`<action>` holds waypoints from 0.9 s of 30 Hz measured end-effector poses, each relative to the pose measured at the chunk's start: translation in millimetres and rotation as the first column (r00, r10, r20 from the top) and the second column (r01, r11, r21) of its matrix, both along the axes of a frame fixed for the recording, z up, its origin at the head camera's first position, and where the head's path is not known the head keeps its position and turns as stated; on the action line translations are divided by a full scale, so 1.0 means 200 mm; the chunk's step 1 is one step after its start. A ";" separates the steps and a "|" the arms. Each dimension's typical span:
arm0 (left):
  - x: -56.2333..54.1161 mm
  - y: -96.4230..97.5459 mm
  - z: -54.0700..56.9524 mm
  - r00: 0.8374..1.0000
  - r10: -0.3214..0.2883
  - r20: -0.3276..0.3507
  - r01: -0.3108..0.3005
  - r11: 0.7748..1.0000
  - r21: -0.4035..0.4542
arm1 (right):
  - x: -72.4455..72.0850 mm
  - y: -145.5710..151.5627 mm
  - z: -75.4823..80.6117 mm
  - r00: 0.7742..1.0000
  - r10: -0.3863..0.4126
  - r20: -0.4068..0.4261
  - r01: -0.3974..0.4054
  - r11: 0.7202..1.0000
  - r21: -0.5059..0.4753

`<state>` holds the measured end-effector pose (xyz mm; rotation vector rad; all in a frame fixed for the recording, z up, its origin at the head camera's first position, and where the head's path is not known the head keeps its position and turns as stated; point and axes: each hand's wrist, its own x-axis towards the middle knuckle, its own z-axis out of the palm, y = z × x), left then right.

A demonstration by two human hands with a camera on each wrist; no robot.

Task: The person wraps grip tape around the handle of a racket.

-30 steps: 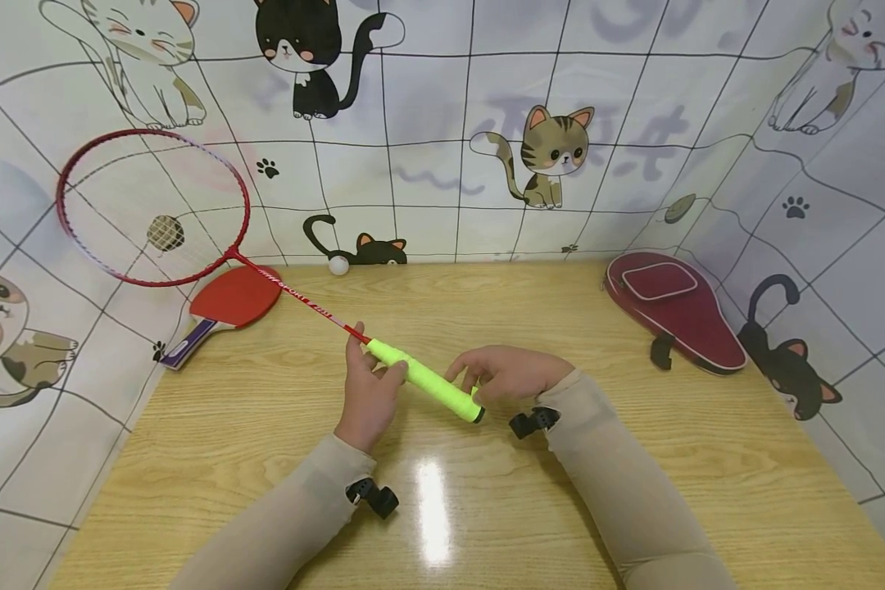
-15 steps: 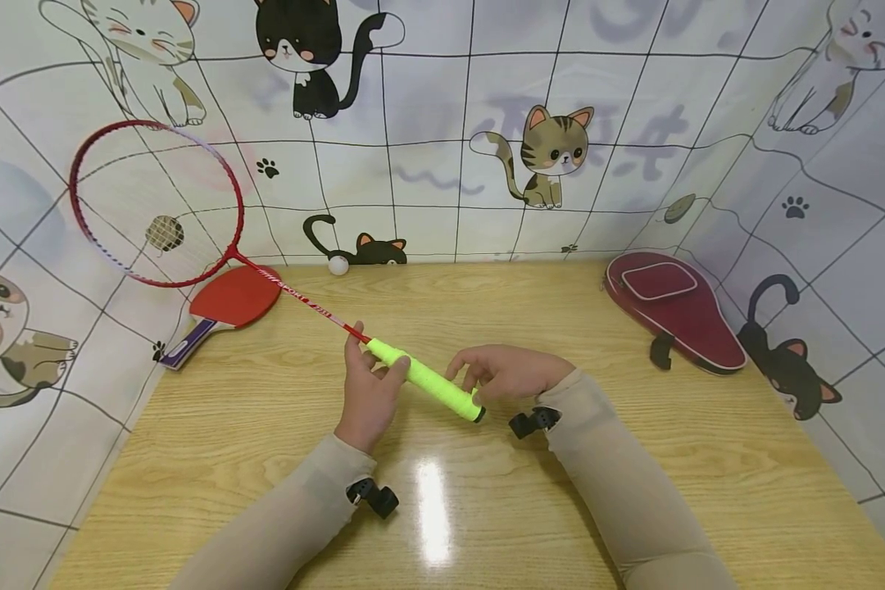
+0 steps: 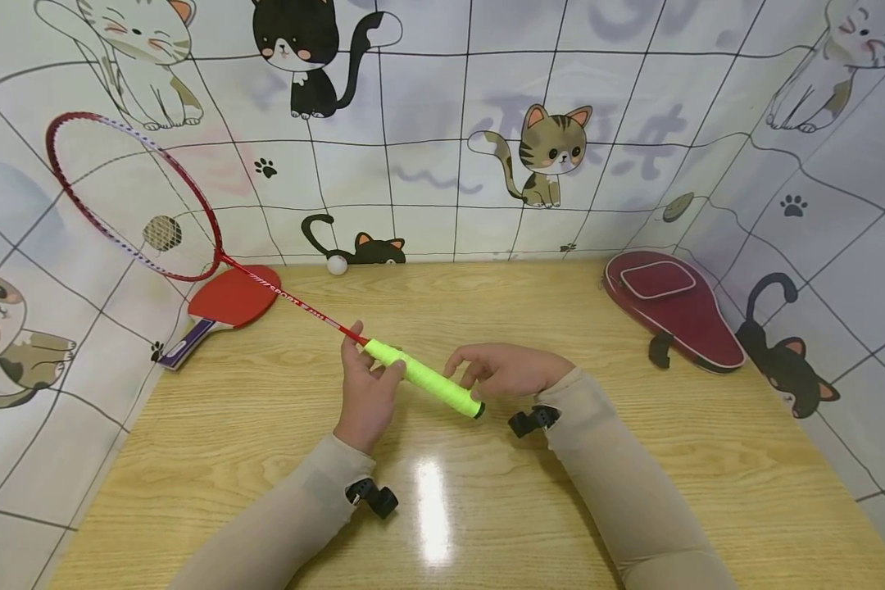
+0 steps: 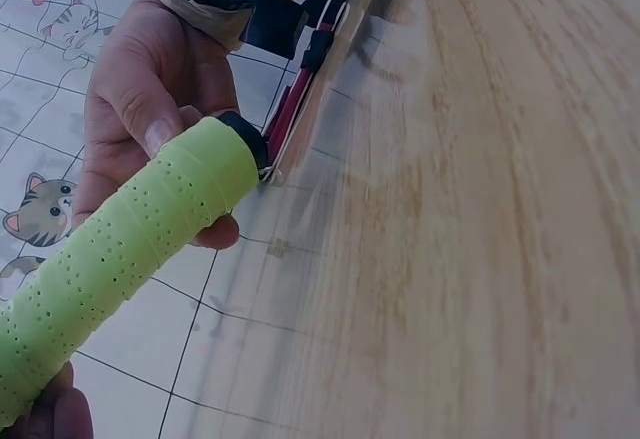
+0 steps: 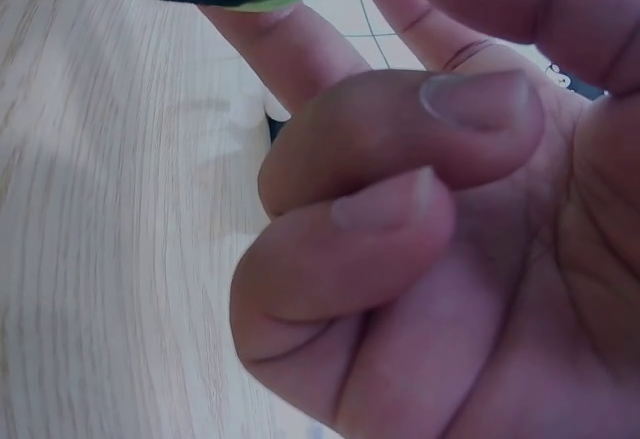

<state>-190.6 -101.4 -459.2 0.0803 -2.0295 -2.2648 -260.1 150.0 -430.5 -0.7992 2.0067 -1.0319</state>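
Note:
A badminton racket (image 3: 302, 306) with a red frame and a yellow-green wrapped grip slants across the head view, its strung head up to the left. My left hand (image 3: 367, 397) holds the upper part of the grip between thumb and fingers. Near the black butt cap, my right hand (image 3: 509, 370) pinches the grip from the right. The left wrist view shows the perforated grip (image 4: 130, 229) up close, with the right hand's thumb resting on it. In the right wrist view, the other fingers (image 5: 370, 139) of the right hand curl below the butt, partly hiding the pinch.
A red table tennis bat (image 3: 239, 297) lies at the left behind the racket shaft. By the back wall are a white ball (image 3: 337, 265) and, at right, a dark red bat case (image 3: 671, 307). A cat-print sheet (image 3: 442, 123) surrounds the wooden table (image 3: 487, 508).
The racket has turned about its shaft: its head looks narrower and tilts further up and left. Both hands stay almost where they were, still on the grip.

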 end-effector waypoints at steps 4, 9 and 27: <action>0.00 0.00 0.00 1.000 0.002 0.000 -0.002 1.000 -0.004 | 0.00 0.00 0.01 1.000 0.001 0.005 -0.001 1.000 -0.002; 0.00 -0.01 -0.01 1.000 0.002 0.015 -0.002 0.999 -0.039 | 0.00 0.00 0.00 1.000 0.007 0.020 -0.007 1.000 -0.010; -0.01 -0.01 0.00 1.000 0.005 0.029 -0.006 0.999 0.039 | 0.00 0.00 0.00 1.000 0.014 0.004 -0.014 1.000 -0.023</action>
